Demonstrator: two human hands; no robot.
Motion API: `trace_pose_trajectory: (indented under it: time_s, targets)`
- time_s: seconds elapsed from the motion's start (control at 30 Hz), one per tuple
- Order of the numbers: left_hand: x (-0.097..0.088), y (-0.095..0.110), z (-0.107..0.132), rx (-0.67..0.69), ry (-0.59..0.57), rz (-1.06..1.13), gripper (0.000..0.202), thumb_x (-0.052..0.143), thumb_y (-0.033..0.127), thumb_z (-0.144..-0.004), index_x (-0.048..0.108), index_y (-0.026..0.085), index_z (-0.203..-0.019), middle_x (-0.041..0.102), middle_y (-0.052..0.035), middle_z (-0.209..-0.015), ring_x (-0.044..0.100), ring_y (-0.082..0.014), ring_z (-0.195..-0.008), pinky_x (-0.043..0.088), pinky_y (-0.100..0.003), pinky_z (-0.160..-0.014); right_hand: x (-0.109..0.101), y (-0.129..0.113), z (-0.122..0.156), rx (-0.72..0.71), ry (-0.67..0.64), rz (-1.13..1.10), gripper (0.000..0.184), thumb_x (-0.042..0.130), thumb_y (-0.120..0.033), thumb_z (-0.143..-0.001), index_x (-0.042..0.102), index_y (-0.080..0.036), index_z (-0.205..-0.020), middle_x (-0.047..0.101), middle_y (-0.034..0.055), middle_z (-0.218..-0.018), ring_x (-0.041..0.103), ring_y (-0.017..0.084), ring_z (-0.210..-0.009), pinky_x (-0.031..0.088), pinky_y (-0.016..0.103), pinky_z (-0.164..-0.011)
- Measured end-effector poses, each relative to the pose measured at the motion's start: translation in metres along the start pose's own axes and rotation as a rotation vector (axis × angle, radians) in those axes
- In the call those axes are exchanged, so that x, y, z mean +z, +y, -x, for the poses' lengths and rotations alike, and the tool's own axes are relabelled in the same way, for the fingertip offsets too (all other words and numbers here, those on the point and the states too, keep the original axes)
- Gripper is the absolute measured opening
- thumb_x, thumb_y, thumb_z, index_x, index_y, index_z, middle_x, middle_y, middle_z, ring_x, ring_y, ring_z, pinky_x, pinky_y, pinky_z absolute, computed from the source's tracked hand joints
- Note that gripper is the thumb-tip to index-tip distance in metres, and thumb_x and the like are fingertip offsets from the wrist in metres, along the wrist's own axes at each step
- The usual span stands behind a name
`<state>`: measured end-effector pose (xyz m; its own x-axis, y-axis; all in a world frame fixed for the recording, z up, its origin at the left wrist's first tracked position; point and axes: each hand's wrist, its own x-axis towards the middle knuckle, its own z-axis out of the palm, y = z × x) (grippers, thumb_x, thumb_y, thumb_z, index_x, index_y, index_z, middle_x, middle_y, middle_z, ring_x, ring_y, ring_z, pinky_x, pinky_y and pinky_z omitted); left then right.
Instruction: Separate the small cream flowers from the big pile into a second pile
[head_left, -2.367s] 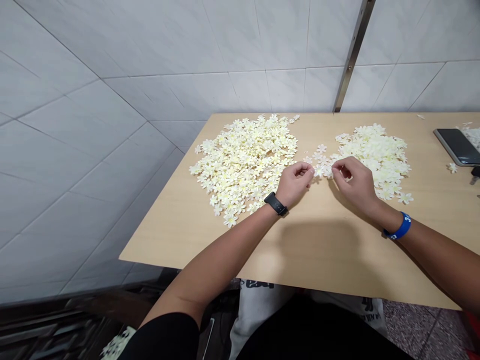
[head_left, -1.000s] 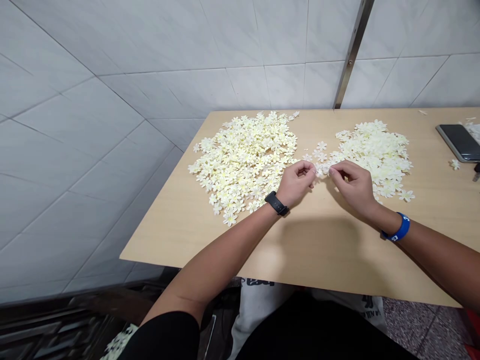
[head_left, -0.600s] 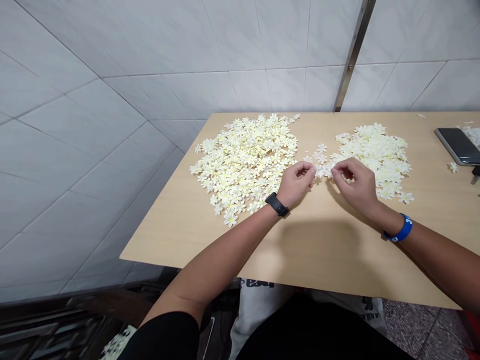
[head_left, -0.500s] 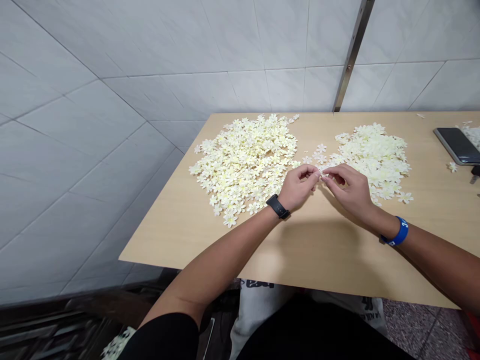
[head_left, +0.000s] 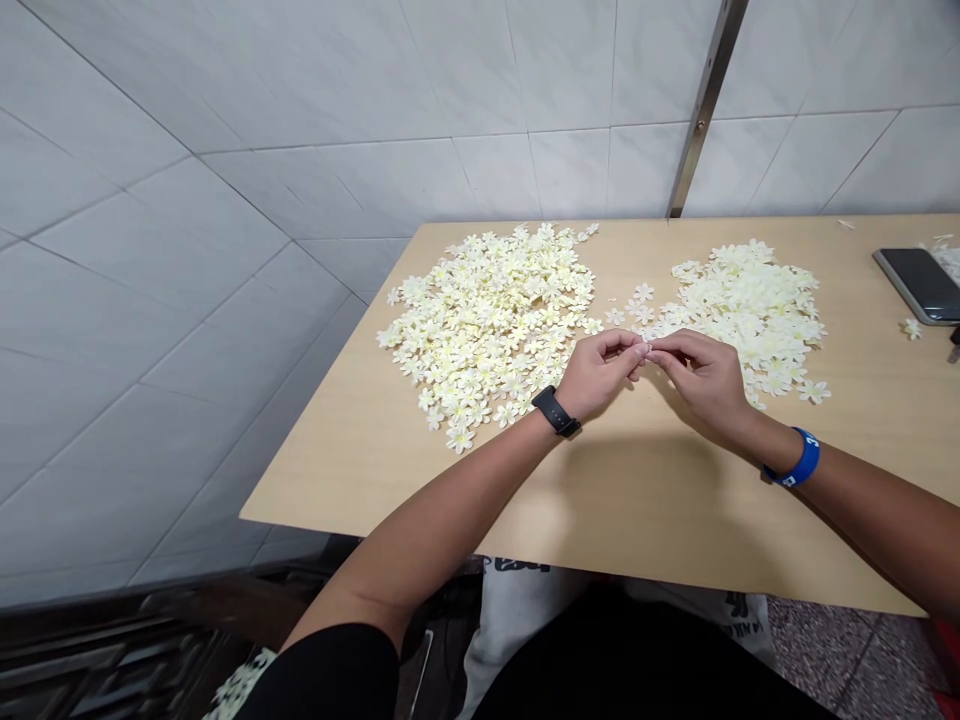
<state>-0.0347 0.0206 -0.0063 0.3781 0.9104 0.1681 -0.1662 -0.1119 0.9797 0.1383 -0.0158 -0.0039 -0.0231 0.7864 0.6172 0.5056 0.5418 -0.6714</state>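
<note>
My left hand [head_left: 606, 372] and my right hand [head_left: 703, 378] meet over the table, thumb and fingertips of each pinched together. Between them sits a tiny pale piece, too small and covered to name. To the left spreads a wide heap of cream-white artificial flowers [head_left: 495, 320] with yellowish centres. Beyond my right hand lies a second heap of white flowers [head_left: 757, 310], looking flatter and paler. A few loose flowers [head_left: 643, 292] lie just past my fingertips, between the heaps.
The wooden table [head_left: 360, 420] runs up to a tiled wall [head_left: 337, 80], where a metal strip [head_left: 705, 110] stands upright. At the right lie a phone [head_left: 924, 284], a single flower [head_left: 911, 329] and a partly visible white pile [head_left: 949, 260].
My right hand's fingertips have closed into a pinch and come up against those of my left hand. Both heaps look unchanged.
</note>
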Motion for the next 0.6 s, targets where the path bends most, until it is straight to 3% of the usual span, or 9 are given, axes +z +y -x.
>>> trace_pose_trajectory:
  time_s: [0.23,0.6]
  targets:
    - [-0.003,0.0025,-0.0022,-0.097,-0.053,0.062,0.061,0.089,0.067,-0.065,0.069,0.012,-0.082,0.065,0.0004,-0.074,0.061,-0.0071,-0.058,0.059,-0.022,-0.055,-0.0021,0.002,-0.0011,-0.116,-0.005,0.056,0.016,0.068,-0.023,-0.096,0.082,-0.024,-0.088,0.081,0.0044,-0.083,0.071,0.019,-0.072,0.056,0.034,-0.068]
    - [-0.0016,0.005,-0.0026,-0.084,-0.04,0.089,0.062,0.089,0.069,-0.062,0.069,0.013,-0.078,0.064,0.0008,-0.073,0.06,-0.0059,-0.059,0.06,-0.02,-0.055,-0.0028,0.0029,-0.0006,-0.066,-0.016,0.036,0.017,0.068,-0.024,-0.096,0.084,-0.026,-0.089,0.083,0.0044,-0.088,0.077,0.022,-0.078,0.06,0.037,-0.074]
